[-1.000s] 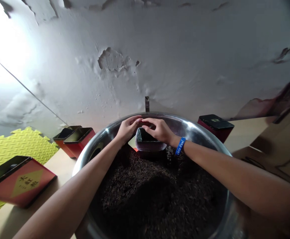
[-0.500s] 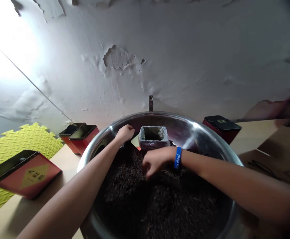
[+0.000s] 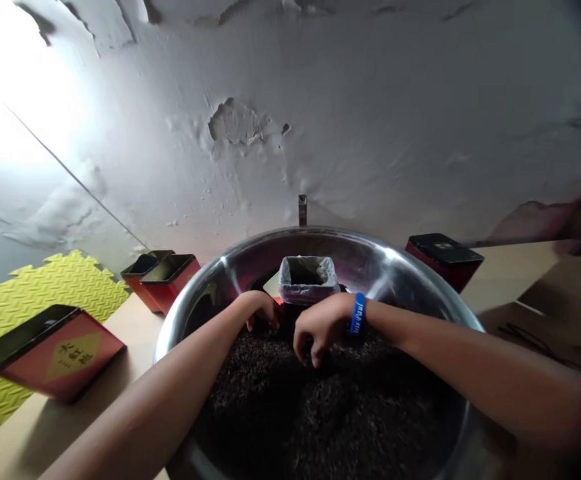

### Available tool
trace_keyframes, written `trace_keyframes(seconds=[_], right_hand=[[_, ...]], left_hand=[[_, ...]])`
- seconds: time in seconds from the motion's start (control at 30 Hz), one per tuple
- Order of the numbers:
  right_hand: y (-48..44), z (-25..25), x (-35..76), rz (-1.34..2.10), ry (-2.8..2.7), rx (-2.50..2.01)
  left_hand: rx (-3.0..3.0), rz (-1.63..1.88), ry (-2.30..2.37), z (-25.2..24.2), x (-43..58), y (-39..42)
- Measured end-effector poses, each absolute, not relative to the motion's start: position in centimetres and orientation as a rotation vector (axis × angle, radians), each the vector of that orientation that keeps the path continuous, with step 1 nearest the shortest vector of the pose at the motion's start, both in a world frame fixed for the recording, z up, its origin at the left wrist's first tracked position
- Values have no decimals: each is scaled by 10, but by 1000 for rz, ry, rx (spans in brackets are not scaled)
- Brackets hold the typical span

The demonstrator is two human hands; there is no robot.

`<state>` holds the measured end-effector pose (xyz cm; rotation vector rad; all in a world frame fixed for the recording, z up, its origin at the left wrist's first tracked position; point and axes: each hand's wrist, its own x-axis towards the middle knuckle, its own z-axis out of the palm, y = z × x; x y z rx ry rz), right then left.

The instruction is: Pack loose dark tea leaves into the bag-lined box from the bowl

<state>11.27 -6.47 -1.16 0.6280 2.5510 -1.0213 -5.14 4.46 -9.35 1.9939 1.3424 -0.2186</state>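
A large steel basin (image 3: 258, 235) holds a heap of dark loose tea leaves (image 3: 350, 407). My left hand (image 3: 260, 309) is low at the far left of the heap, its bent fingers pointing down at the leaves and apart from the thumb. Just over the middle of the leaves hovers my right hand (image 3: 324, 325), palm down, fingers bent with a gap between them, nothing visible in it. Behind both hands, inside the basin, a tin lined with a clear plastic bag (image 3: 308, 291) stands upright with its mouth uncovered. A blue wristband (image 3: 357, 314) circles my right wrist.
Left of the basin, on the light wooden tabletop (image 3: 143, 328), stand a red tea tin (image 3: 73, 357) and two more red tins (image 3: 170, 279). A dark-lidded red tin (image 3: 443, 259) stands to the right. Behind rises a peeling wall (image 3: 370, 133); yellow foam matting (image 3: 65, 280) lies at left.
My left hand has come down and toward me from beside the lined tin to the leaves, its fingers loosening. My right hand has shifted slightly right, and its fingers have spread a little.
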Motion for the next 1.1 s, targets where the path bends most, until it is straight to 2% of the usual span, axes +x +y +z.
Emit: trace_keyframes(seconds=[0.1, 0.23, 0.33, 0.5, 0.73, 1.1], right_hand=[[-65, 6, 118, -1020, 2746, 664], [-61, 24, 130, -1021, 2961, 841], [-53, 28, 141, -940, 3137, 1063], [-35, 23, 159, -499, 3439, 1468], [-28, 20, 167, -151, 3556, 1685], [-22, 18, 171, -46, 3502, 1824]], left_hand=[[1816, -568, 1387, -88, -44, 38], [1662, -720, 1319, -76, -37, 29], [1658, -728, 1293, -67, -32, 19], [1759, -786, 1171, -57, -16, -5], [1783, -806, 964, -58, 1, -24], [1825, -647, 726, -42, 14, -44]])
